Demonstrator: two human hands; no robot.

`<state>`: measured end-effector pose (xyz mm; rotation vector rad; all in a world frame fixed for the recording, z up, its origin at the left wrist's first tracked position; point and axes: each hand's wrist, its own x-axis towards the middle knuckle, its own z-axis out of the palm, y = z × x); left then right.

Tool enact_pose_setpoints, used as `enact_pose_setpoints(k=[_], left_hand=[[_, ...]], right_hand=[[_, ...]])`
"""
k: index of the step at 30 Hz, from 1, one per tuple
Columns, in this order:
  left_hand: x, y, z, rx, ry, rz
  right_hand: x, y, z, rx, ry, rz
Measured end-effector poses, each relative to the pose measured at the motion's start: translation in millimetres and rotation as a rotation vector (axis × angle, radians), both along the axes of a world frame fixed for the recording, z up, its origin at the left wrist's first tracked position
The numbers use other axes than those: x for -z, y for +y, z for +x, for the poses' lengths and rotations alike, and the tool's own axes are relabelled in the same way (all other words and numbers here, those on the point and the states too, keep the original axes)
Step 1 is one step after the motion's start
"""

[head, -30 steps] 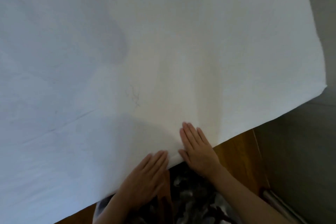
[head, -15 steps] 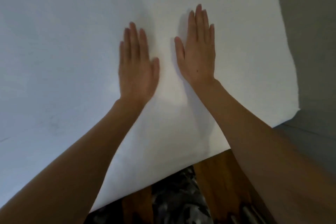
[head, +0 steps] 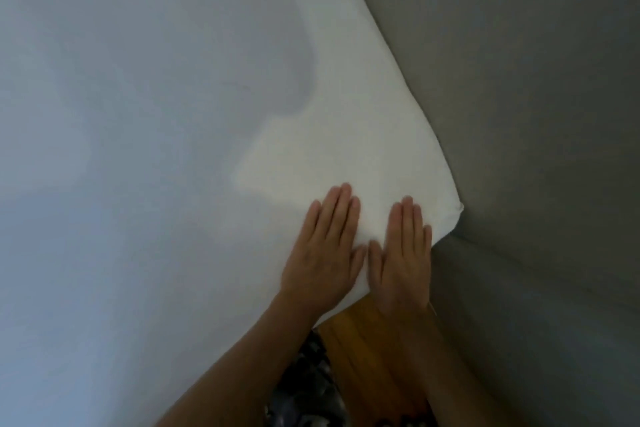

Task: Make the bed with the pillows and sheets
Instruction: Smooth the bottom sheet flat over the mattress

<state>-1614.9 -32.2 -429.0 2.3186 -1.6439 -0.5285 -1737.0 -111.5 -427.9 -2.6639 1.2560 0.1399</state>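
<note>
A white sheet [head: 166,135] covers the bed and fills most of the head view, smooth and flat. Its corner [head: 450,211] sits at the right, close to the grey wall. My left hand [head: 325,250] lies flat on the sheet near the bed's near edge, fingers straight and together. My right hand [head: 403,253] lies flat beside it, just right, its outer edge at the sheet's side edge by the corner. Both palms press on the sheet and hold nothing. No pillows are in view.
A grey wall [head: 519,114] runs along the bed's right side and turns at the corner. A strip of brown wooden floor [head: 349,333] shows below the bed edge. Dark patterned clothing [head: 304,388] appears at the bottom.
Both hands have slid from the middle of the sheet back toward me and rightward to the bed's corner. The view has turned right, bringing the wall and corner closer.
</note>
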Motion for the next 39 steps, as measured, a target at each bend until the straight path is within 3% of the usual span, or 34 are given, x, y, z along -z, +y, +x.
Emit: enact_pose_setpoints(k=[5, 7, 12, 18, 22, 28, 32, 35, 39], left_hand=[[-8, 7, 10, 0.246, 0.056, -0.067], [-16, 15, 21, 0.230, 0.128, -0.145], [-29, 57, 114, -0.212, 0.106, -0.298], [-28, 172, 288, -0.613, -0.127, -0.218], [-30, 268, 370, -0.836, -0.233, -0.110], [-30, 400, 476, -1.389, -0.267, 0.017], [32, 490, 569, -1.677, -0.183, 0.132], [29, 427, 590, -1.582, -0.164, 0.184], [23, 300, 589, -1.358, -0.294, 0.083]], right_hand=[[-10, 6, -18, -0.031, 0.023, -0.011], [-18, 9, -7, -0.013, -0.031, -0.052], [-35, 33, 94, -0.067, -0.238, 0.033], [-37, 81, 268, -0.403, -0.394, 0.075], [-36, 129, 367, -0.555, -0.332, 0.118], [-20, 239, 509, -0.911, -0.205, 0.130], [-15, 294, 600, -1.040, -0.090, 0.129], [-1, 284, 651, -1.013, -0.021, 0.127], [18, 174, 671, -0.850, -0.073, 0.007]])
